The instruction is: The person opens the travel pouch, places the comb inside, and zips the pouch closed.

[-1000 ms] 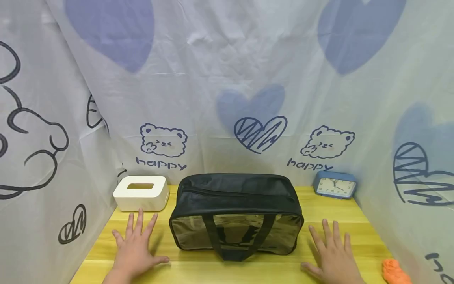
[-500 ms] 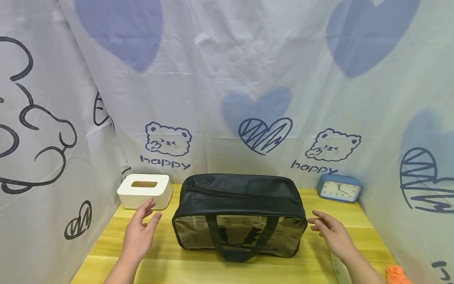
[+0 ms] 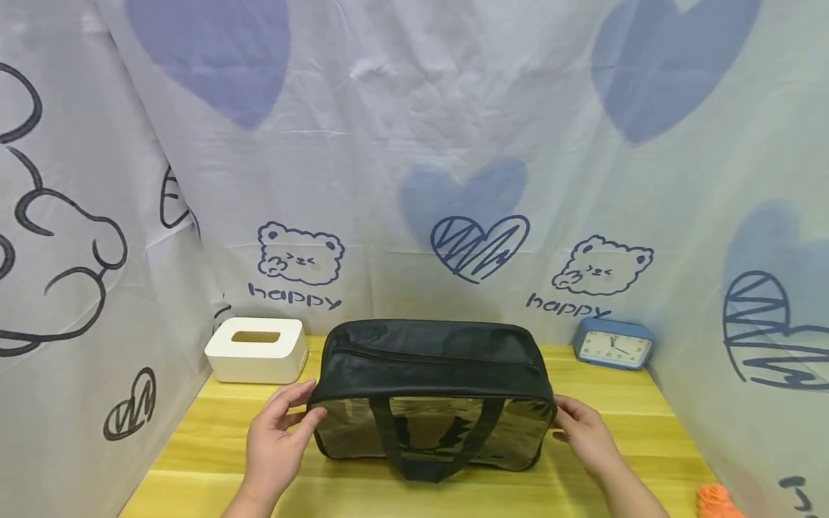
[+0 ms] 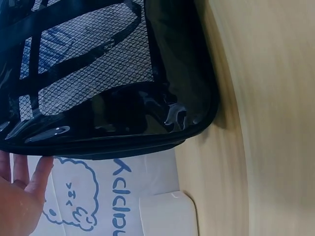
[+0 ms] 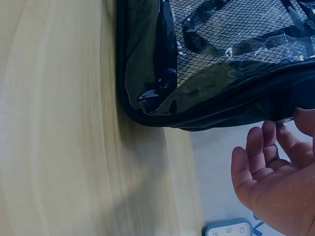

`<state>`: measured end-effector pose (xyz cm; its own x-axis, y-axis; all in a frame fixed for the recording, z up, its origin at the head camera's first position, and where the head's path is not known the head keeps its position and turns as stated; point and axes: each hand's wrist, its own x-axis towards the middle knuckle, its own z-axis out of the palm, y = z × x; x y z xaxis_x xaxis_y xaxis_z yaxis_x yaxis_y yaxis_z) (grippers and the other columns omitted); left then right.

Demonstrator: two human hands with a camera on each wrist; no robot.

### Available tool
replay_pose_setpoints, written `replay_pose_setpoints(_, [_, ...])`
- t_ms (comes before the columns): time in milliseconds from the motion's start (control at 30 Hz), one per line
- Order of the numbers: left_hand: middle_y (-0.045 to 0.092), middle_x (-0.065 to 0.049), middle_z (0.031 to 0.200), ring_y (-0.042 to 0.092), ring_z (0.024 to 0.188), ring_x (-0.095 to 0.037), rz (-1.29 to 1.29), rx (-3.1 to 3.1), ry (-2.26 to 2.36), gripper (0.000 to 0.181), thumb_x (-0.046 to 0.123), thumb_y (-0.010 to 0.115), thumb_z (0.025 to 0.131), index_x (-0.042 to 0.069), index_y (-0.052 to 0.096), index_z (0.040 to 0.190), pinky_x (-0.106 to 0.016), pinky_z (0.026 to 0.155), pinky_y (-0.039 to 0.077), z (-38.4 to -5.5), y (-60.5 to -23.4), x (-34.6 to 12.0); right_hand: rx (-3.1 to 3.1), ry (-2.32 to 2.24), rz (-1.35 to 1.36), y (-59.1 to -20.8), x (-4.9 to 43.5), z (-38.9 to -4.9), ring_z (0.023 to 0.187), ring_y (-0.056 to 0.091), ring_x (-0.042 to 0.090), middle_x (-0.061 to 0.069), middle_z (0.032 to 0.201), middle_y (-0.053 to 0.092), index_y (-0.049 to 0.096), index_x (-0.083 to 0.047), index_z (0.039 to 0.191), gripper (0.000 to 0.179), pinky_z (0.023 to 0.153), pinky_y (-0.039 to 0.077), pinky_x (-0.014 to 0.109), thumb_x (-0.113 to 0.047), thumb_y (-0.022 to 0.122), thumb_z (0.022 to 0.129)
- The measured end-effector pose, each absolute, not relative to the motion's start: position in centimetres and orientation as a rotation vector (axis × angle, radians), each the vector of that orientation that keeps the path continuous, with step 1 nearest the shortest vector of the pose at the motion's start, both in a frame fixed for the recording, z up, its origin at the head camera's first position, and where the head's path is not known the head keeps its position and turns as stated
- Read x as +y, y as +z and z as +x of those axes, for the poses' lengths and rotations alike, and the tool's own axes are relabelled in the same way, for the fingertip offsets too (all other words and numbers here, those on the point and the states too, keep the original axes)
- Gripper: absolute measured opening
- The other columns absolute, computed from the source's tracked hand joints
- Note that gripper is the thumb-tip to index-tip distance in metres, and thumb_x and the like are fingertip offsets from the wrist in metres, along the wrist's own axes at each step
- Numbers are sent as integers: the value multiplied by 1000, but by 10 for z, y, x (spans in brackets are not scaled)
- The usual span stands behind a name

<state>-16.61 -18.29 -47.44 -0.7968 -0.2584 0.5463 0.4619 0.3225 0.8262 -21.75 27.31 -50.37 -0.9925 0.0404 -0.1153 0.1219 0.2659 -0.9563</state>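
Observation:
A black toiletry bag with a clear front panel stands upright on the wooden table, its strap handle hanging down the front. At the bag's left end is my left hand, thumb by the front edge and fingers along the side. My right hand reaches its fingertips to the opposite end. Up close in the right wrist view, the bent fingers meet the bag's dark side. Mesh shows through the clear panel in the left wrist view.
A white tissue box stands at the back left and a blue alarm clock at the back right. An orange lump lies at the front right. Printed cloth walls enclose the table on three sides.
Both hands, spread flat over the table at first, have turned inward and moved to the two ends of the bag. The bag stays in place while the view shifts slightly.

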Motion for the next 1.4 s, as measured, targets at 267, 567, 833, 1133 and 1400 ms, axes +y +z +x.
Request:
replay_pose_setpoints(267, [70,-7,110,67,102,-5,-293,-1882,-1490,35,-21,77,83,-4,80,113,-15,79,57,-170,-475,-179,2435,-1870,218,-511,274,-217,85,68,13,2,94,70,69,5,111,20,79,57,35,-10,56,110])
replay_pose_setpoints(567, [71,-11,100,68,97,-2,-317,-1836,-1439,33,-23,77,81,-7,80,109,-12,79,55,-173,-475,-176,2274,-2068,263,-509,281,-215,71,63,12,3,79,64,69,-3,93,31,68,56,27,-10,46,113])
replay_pose_setpoints(833, [71,-10,100,67,96,-3,-271,-1849,-1438,33,-21,77,83,-3,81,110,-12,77,55,-172,-475,-174,2256,-2130,274,-502,283,-214,67,65,10,3,75,67,71,-3,88,33,63,56,24,-12,51,112])
replay_pose_setpoints(1133, [72,-10,102,67,98,-4,-285,-1827,-1442,32,-22,77,82,-6,80,109,-13,77,55,-172,-475,-178,2087,-2307,152,-502,284,-212,67,62,8,-2,80,67,72,-9,90,34,60,52,21,-18,49,114])
replay_pose_setpoints(1400, [73,-7,104,68,100,-4,-277,-1829,-1474,30,-22,77,82,-7,80,108,-13,77,56,-171,-473,-179,1919,-2409,-120,-494,284,-216,72,62,8,-4,85,70,76,-13,94,37,68,56,22,-17,46,116])
